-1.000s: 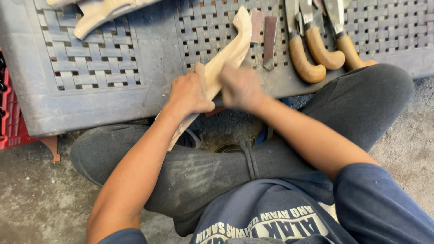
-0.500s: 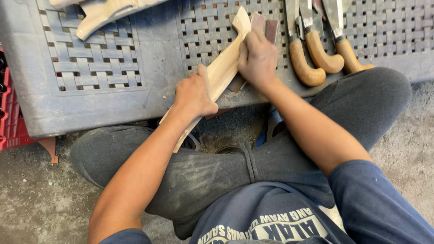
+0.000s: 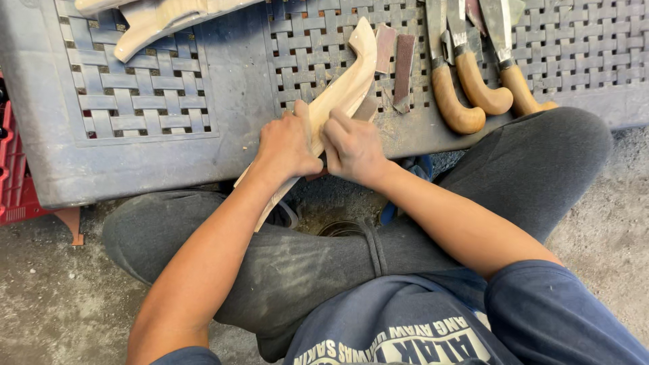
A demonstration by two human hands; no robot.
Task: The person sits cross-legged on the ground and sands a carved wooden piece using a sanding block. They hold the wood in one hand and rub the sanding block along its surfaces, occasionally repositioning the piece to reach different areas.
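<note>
A: Surface and setting?

B: A grey plastic bench [image 3: 230, 88] with woven-pattern panels is standing on a rough concrete floor [image 3: 54, 297]. A red crate [image 3: 12, 169] is sitting at its left edge. The person is sitting on the floor, legs crossed under the bench's near edge.

A: Main item?

B: A pale wooden handle [image 3: 341, 94], unfinished. Its long axis is running diagonally: the curved tip is pointing up and to the right over the bench, and the lower end is hanging past the near edge toward the lap.

A: Hands?

B: The left hand [image 3: 287, 145] is gripping the handle's middle, fingers wrapped round it. The right hand [image 3: 351, 145] is clenched just beside it, pressing on the handle; what it is holding, I cannot tell.

A: Other entries?

B: Two sandpaper strips [image 3: 395, 57] are lying just right of the tip. Three knives [image 3: 473, 74] with brown curved handles are lying further right. More pale wood blanks [image 3: 155, 20] are lying at the top left.
</note>
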